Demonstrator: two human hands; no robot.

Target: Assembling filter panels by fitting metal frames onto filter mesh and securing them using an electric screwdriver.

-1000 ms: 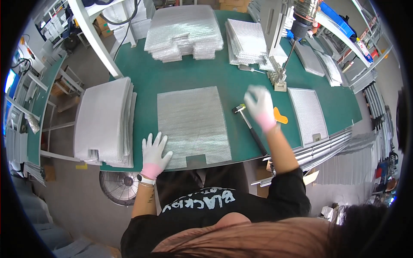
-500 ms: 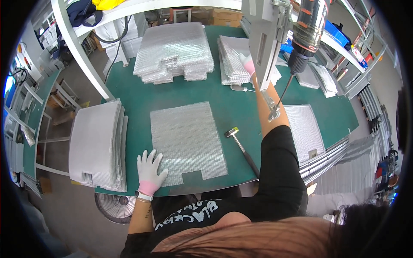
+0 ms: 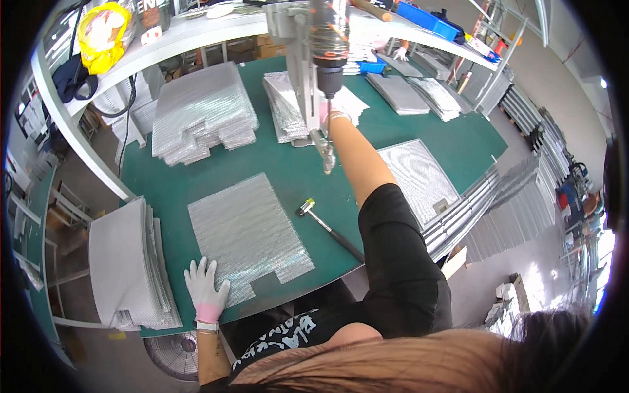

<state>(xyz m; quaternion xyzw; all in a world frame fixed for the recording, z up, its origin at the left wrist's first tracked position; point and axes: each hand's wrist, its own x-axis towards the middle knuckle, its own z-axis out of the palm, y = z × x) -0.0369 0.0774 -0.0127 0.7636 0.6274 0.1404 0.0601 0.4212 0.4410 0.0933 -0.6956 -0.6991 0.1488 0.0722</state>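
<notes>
A silver bubble-foil sheet (image 3: 246, 232) with a notched front edge lies flat on the green table (image 3: 308, 177). My left hand (image 3: 204, 288), in a white and pink glove, rests flat on the sheet's near left corner. My right arm stretches far forward. My right hand (image 3: 335, 112) is wrapped around a hanging power tool (image 3: 327, 46) and is partly hidden behind it. The tool's tip (image 3: 327, 157) points down, above bare table beyond the sheet. A small hammer (image 3: 327, 226) lies on the table to the right of the sheet, its head away from me.
Stacks of foil pieces sit at the back left (image 3: 203, 111), the back middle (image 3: 285, 108) and off the table's left end (image 3: 128, 262). Another flat sheet (image 3: 419, 177) lies at the right. A white shelf (image 3: 196, 33) spans the back. Another person's gloved hand (image 3: 400, 54) works beyond.
My right hand left the hammer on the table, rose forward and took hold of the hanging tool. The view tilted up. My left hand stayed on the sheet's corner.
</notes>
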